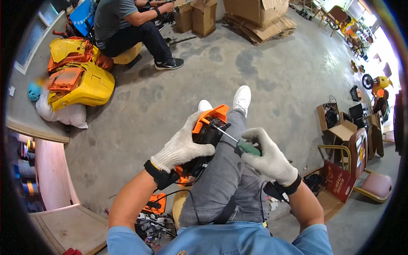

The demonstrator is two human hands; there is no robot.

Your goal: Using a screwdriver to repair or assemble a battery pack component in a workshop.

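Observation:
My left hand [180, 144], in a white knit glove, is wrapped round a black housing [206, 137] with an orange end piece [219, 113]. The housing lies along my thigh, and part of it is hidden under my palm. A screwdriver [249, 148] with a green handle sits between the thumb and fingers of my gloved right hand [270, 157]. Its metal shaft points up and left, and the tip meets the orange end piece near its lower edge. More orange plastic [182, 175] shows below my left hand. Whether a screw sits at the tip is too small to tell.
Below my left forearm lie loose small parts [155, 231] and an orange piece [155, 204]. Yellow plastic shells [95, 85] are piled at the left, near a seated person [123, 25]. Cardboard boxes [204, 17] stand at the back. Chairs [357, 148] and an open carton [333, 187] stand right.

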